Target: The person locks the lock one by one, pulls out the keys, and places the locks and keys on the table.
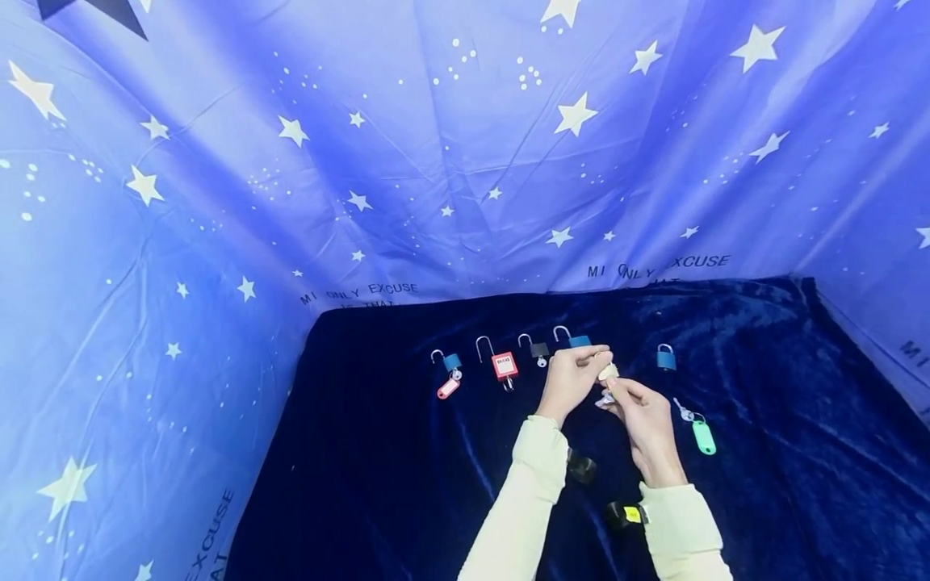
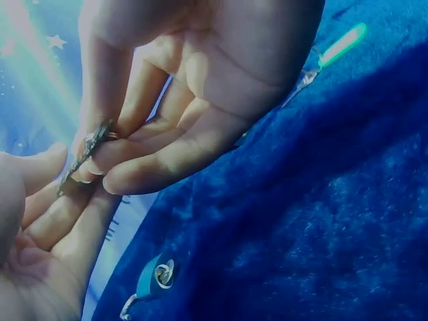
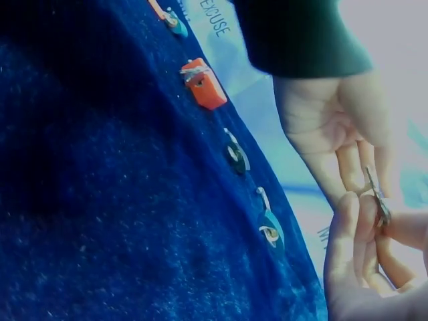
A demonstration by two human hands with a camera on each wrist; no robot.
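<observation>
My right hand (image 1: 647, 415) pinches a small metal key (image 2: 87, 157) with a jagged edge between thumb and fingertips. More silver metal (image 1: 605, 399) hangs below those fingers in the head view, too small to make out. My left hand (image 1: 570, 379) faces it, and its fingers reach under the key's end in the left wrist view, the thumb standing a little apart. Just beyond the left hand lies a blue padlock (image 1: 579, 341) with its shackle open, partly covered in the head view. Farther right are another blue padlock (image 1: 665, 357) and keys (image 1: 684, 411) with a green tag (image 1: 703, 436).
Left of the hands, a black padlock (image 1: 538, 349), a red padlock (image 1: 504, 365) and a blue padlock (image 1: 452, 361) with a red tag (image 1: 448, 389) lie in a row, shackles open. Dark blue plush cloth (image 1: 378, 484) covers the surface. A starry curtain (image 1: 436, 161) hangs behind.
</observation>
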